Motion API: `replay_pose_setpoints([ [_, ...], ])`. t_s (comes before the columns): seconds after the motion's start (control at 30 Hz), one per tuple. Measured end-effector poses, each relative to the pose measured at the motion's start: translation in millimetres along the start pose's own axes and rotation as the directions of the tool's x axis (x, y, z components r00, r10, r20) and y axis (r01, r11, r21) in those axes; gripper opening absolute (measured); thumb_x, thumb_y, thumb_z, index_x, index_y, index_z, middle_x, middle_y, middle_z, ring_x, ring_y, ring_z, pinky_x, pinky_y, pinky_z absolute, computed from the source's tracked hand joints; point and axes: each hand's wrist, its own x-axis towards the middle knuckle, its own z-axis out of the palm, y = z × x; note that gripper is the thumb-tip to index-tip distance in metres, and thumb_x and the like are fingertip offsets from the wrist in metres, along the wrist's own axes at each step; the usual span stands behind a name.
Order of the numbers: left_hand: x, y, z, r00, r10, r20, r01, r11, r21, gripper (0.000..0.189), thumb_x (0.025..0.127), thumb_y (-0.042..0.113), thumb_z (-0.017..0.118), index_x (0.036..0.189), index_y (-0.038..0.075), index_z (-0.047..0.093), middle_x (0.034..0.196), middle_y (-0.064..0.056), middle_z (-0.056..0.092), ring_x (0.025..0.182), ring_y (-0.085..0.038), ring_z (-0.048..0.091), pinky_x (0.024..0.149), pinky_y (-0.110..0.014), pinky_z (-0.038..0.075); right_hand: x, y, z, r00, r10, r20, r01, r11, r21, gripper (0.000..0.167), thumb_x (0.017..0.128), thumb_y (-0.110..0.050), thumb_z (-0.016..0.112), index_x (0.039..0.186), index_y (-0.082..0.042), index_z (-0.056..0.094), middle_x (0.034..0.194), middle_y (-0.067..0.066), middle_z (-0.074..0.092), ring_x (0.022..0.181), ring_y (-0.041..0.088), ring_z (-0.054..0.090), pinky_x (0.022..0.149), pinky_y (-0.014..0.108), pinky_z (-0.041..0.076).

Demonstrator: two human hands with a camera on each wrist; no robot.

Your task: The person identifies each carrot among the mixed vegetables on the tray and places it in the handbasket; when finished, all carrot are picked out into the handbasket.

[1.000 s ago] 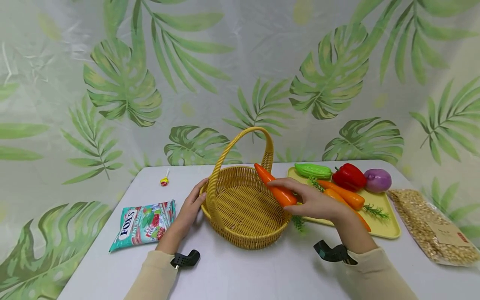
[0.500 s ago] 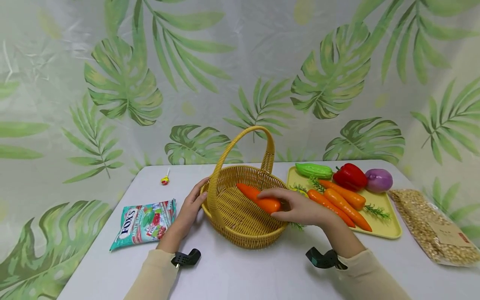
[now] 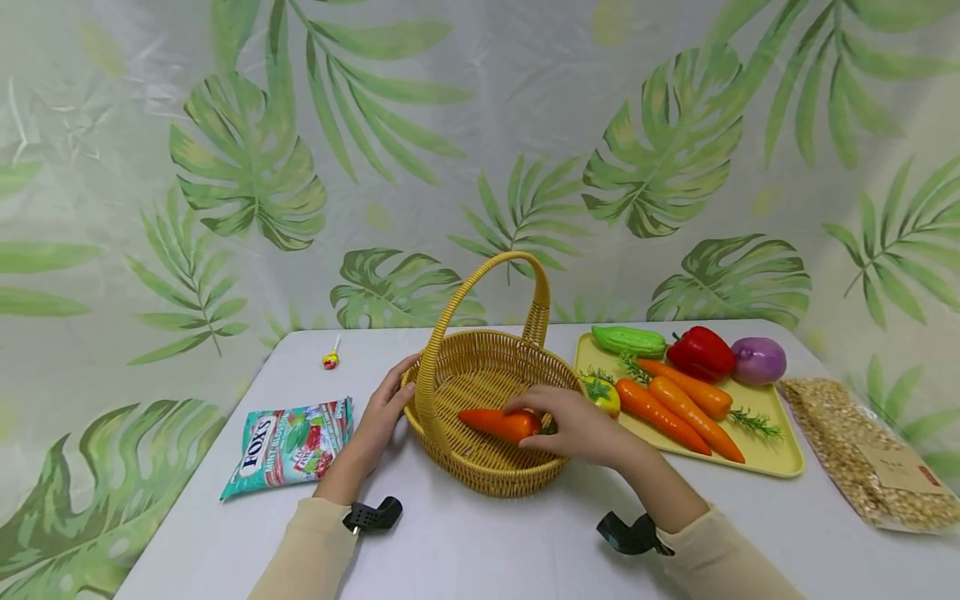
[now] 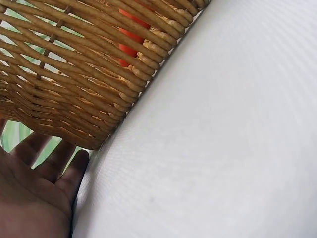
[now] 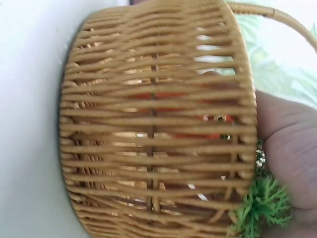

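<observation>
A yellow wicker basket (image 3: 480, 479) with a tall arched handle stands mid-table. My left hand (image 3: 378, 417) holds its left side, thumb at the rim and fingers along the outside; the left wrist view shows the fingers low against the weave. Over the basket's right rim reaches my right hand (image 3: 566, 423), gripping an orange carrot (image 3: 491, 422) by its thick end. The carrot lies low inside the basket, tip pointing left. Green carrot leaves (image 5: 262, 206) poke out beside the hand in the right wrist view, where the weave hides most of the fingers.
Right of the basket, a yellow tray (image 3: 783, 458) bears several carrots (image 3: 663, 414), a green bumpy gourd (image 3: 628, 340), a red pepper (image 3: 701, 352), a purple eggplant (image 3: 757, 360) and a yellow-green vegetable (image 3: 603, 397). A grain bag (image 3: 862, 450), candy bag (image 3: 288, 446) and lollipop (image 3: 330, 361) lie about.
My right hand has carried the carrot left and down from above the basket's right rim into the basket. The left hand has stayed at the basket's left side.
</observation>
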Motion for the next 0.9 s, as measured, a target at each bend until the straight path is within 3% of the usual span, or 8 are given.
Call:
replay_pose_setpoints([
  [0.2, 0.7, -0.3, 0.6, 1.000, -0.009, 0.001, 0.009, 1.000, -0.011, 0.046, 0.106, 0.038, 0.044, 0.151, 0.042, 0.036, 0.163, 0.007, 0.032, 0.155, -0.022, 0.022, 0.123, -0.054, 0.022, -0.8, -7, 5, 0.997, 0.066, -0.045, -0.069, 0.996, -0.051, 0.036, 0.081, -0.028, 0.084, 0.115, -0.028, 0.070, 0.103, -0.005, 0.054, 0.085, 0.010, 0.053, 0.072, 0.022, 0.049],
  [0.43, 0.5, -0.7, 0.0, 1.000, -0.010, 0.004, 0.010, 1.000, -0.011, 0.046, 0.106, 0.038, 0.044, 0.151, 0.041, 0.036, 0.163, 0.007, 0.032, 0.154, -0.021, 0.023, 0.124, -0.053, 0.022, -0.4, -15, 7, 0.996, 0.082, -0.032, -0.085, 0.992, -0.088, 0.033, 0.081, -0.027, 0.083, 0.110, -0.027, 0.067, 0.105, -0.005, 0.055, 0.085, 0.009, 0.060, 0.074, 0.022, 0.053],
  [0.57, 0.9, -1.3, -0.5, 1.000, -0.008, 0.005, 0.008, 1.000, -0.017, 0.046, 0.106, 0.038, 0.043, 0.152, 0.040, 0.036, 0.163, 0.006, 0.032, 0.154, -0.021, 0.024, 0.124, -0.052, 0.022, 0.1, -15, 7, 0.999, 0.032, 0.022, -0.031, 0.996, -0.078, 0.032, 0.085, -0.023, 0.080, 0.113, -0.023, 0.066, 0.110, -0.006, 0.060, 0.092, 0.010, 0.063, 0.080, 0.024, 0.056],
  [0.77, 1.3, -2.1, -1.3, 1.000, -0.004, 0.005, 0.004, 1.000, -0.014, 0.046, 0.106, 0.037, 0.043, 0.152, 0.040, 0.035, 0.163, 0.007, 0.031, 0.154, -0.021, 0.023, 0.124, -0.052, 0.021, 0.2, -16, 7, 0.992, -0.052, 0.113, 0.046, 0.997, 0.059, 0.032, 0.092, -0.017, 0.071, 0.123, -0.017, 0.066, 0.119, 0.001, 0.067, 0.100, 0.012, 0.067, 0.085, 0.027, 0.058],
  [0.9, 1.2, -1.8, -0.9, 1.000, -0.007, 0.003, 0.007, 1.000, -0.012, 0.046, 0.106, 0.038, 0.043, 0.152, 0.041, 0.035, 0.163, 0.008, 0.031, 0.154, -0.020, 0.023, 0.124, -0.052, 0.021, -1.1, -17, 6, 0.993, -0.049, 0.103, 0.051, 0.999, -0.011, 0.027, 0.092, -0.019, 0.070, 0.119, -0.019, 0.067, 0.116, -0.002, 0.066, 0.097, 0.011, 0.065, 0.083, 0.027, 0.057],
])
